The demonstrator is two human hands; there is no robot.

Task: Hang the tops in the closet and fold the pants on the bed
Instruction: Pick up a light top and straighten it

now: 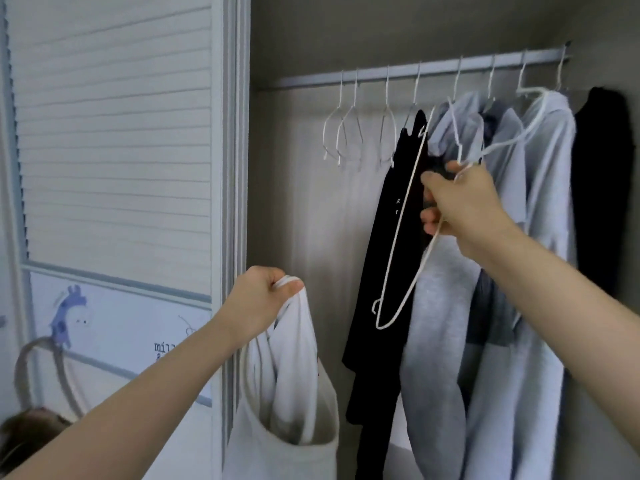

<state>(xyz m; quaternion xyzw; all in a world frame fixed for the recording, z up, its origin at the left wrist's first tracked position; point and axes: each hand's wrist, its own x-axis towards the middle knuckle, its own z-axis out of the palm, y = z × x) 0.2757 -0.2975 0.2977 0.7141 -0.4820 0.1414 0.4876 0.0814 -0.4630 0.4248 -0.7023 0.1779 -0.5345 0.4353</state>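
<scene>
My left hand [261, 299] grips the shoulder strap of a white tank top [294, 403], which hangs down in front of the closet's left edge. My right hand [460, 206] holds a white wire hanger [403, 244] off the rail, tilted steeply with one end pointing down. The hanger's hook end sticks out above my fingers. Behind it, on the closet rail [433, 69], hang a black top [384, 271], grey hoodies [485, 341] and another dark garment [601, 188].
Three empty white hangers [349, 133] hang on the left part of the rail. A slatted sliding door [114, 140] with a cartoon sticker stands at the left. A basket hoop shows at the lower left.
</scene>
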